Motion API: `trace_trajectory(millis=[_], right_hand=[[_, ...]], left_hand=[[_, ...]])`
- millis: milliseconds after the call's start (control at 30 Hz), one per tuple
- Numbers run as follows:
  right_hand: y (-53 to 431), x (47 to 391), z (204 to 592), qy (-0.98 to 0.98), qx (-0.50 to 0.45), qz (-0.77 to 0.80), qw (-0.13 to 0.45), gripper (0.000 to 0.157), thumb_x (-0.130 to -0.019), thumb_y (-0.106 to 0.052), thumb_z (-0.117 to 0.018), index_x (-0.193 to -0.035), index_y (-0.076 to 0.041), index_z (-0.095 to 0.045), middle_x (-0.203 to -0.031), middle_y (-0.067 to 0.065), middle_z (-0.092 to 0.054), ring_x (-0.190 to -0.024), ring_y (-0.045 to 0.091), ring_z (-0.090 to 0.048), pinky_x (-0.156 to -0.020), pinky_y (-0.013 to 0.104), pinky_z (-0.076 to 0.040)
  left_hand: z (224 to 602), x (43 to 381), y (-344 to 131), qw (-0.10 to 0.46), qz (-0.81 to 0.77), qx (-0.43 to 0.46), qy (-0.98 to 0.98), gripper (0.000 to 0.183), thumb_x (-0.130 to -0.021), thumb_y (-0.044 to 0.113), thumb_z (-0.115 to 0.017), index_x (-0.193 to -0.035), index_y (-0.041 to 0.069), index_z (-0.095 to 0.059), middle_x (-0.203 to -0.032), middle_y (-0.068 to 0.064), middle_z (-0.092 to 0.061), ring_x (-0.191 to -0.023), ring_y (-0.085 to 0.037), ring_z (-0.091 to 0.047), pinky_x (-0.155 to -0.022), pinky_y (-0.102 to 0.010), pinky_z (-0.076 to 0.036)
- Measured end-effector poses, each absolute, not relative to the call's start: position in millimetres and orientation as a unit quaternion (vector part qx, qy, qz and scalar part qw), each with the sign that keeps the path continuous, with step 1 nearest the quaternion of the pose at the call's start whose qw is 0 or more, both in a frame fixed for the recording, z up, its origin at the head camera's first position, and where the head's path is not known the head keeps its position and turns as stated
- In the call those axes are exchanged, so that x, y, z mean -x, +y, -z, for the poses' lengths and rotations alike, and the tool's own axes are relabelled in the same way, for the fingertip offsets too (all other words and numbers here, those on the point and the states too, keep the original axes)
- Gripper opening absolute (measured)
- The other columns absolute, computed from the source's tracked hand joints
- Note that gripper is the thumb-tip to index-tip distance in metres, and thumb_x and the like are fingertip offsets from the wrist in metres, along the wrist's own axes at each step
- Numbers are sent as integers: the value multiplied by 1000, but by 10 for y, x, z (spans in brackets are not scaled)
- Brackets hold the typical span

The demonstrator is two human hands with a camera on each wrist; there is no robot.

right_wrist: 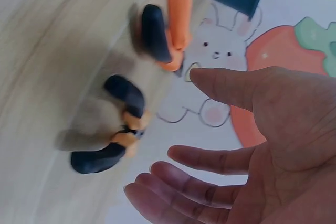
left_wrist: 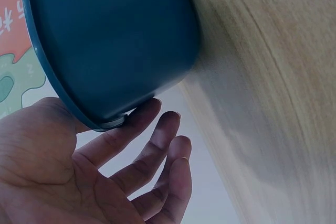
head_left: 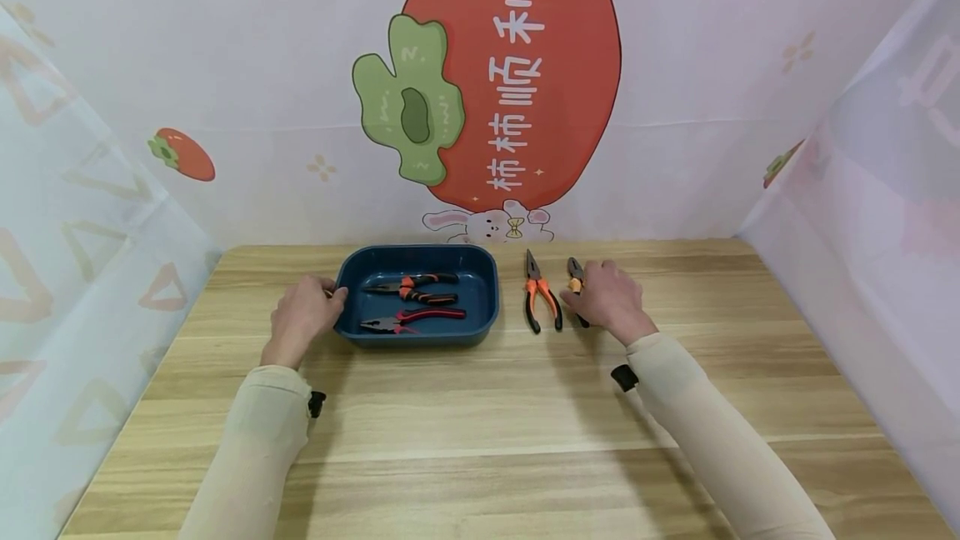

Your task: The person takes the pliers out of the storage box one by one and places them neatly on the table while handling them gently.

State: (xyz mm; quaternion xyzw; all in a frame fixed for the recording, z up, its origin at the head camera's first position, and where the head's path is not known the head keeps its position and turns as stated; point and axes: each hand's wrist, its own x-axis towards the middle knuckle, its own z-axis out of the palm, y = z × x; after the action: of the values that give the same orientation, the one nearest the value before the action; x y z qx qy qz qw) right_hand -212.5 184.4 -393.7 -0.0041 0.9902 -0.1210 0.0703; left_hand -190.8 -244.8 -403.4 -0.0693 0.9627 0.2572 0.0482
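My left hand point(head_left: 300, 315) pinches the left rim of a dark blue tray point(head_left: 412, 341); in the left wrist view the thumb passes over the rim and the index finger lies against the outer wall. Inside the tray lie orange-and-black pliers point(head_left: 406, 288) and red-handled pliers point(head_left: 431, 314). To its right, long-nose pliers point(head_left: 533, 284) with orange-and-black handles lie on the table, handles spread. Over the rightmost pliers point(head_left: 575, 268), black with pale orange near the joint, hovers my right hand point(head_left: 609, 294). Its fingers point(right_wrist: 220, 158) and thumb are apart, with nothing between them.
The wood-grain table point(head_left: 450, 457) runs back to a printed cloth wall point(head_left: 285, 65) with a big red fruit and a rabbit. Further cloth walls point(head_left: 885, 215) stand at both sides. Small black straps or mounts point(head_left: 624, 377) sit at both wrists.
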Motion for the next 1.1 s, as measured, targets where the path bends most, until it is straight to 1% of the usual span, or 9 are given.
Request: trace_trajectory(millis=[200,367,433,567,733,833,967,1100], right_hand=[[1743,2068,3816,992,32,112,47,43,-95,-42,-69,-109,-1,-68,-103,18,-59,-82,31,-58,-63,47,-49],[1645,2011,3711,992,64,105,21,46,-94,-41,-71,-114,-1,-70,-99,16,-61,-78,30,-59,-56,43,-49],[1603,1986,3679,992,73,105,12,46,-93,-41,-72,-112,0,-70,-97,15,-61,-74,29,-58,-55,41,-48],[1517,1938,3626,990,95,107,-5,46,-92,-40,-74,-113,1,-70,-95,14,-61,-71,27,-56,-54,37,-47],[1396,1886,3578,986,118,113,-18,42,-91,-39,-76,-108,0,-71,-84,10,-58,-66,24,-53,-52,34,-43],[1325,1859,3567,985,126,117,-20,39,-91,-38,-76,-104,-1,-72,-81,8,-56,-67,23,-52,-53,33,-42],[1238,1825,3559,983,133,126,-18,38,-90,-39,-77,-101,-4,-72,-83,8,-56,-70,23,-54,-55,35,-44],[1167,1797,3548,980,146,137,-24,40,-90,-39,-77,-109,-4,-72,-91,10,-61,-75,24,-58,-59,39,-50]], left_hand=[[4018,1907,-2453,50,-256,69,963,45,-106,30,-49,-132,-4,-62,-110,-21,-66,-85,-34,-60,-65,-43,-44],[4012,1908,-2457,49,-255,69,963,45,-105,30,-49,-132,-4,-62,-109,-21,-66,-85,-35,-60,-65,-43,-44],[4012,1909,-2459,47,-251,66,965,45,-105,30,-49,-132,-4,-62,-110,-21,-66,-85,-35,-60,-65,-43,-44],[4012,1910,-2462,45,-246,59,966,43,-105,30,-50,-129,-3,-64,-107,-20,-66,-81,-34,-60,-62,-42,-44],[4014,1918,-2466,41,-242,54,968,39,-105,29,-50,-121,-2,-67,-94,-16,-65,-76,-32,-57,-60,-41,-42],[4016,1921,-2468,39,-239,53,969,37,-104,29,-50,-117,-2,-68,-87,-13,-63,-74,-31,-57,-61,-41,-41],[4022,1921,-2468,37,-235,52,970,35,-104,29,-51,-112,-1,-69,-82,-11,-62,-73,-30,-56,-62,-42,-40],[4026,1917,-2466,36,-233,51,971,36,-104,29,-51,-113,-1,-69,-81,-11,-62,-73,-30,-57,-62,-42,-41]])
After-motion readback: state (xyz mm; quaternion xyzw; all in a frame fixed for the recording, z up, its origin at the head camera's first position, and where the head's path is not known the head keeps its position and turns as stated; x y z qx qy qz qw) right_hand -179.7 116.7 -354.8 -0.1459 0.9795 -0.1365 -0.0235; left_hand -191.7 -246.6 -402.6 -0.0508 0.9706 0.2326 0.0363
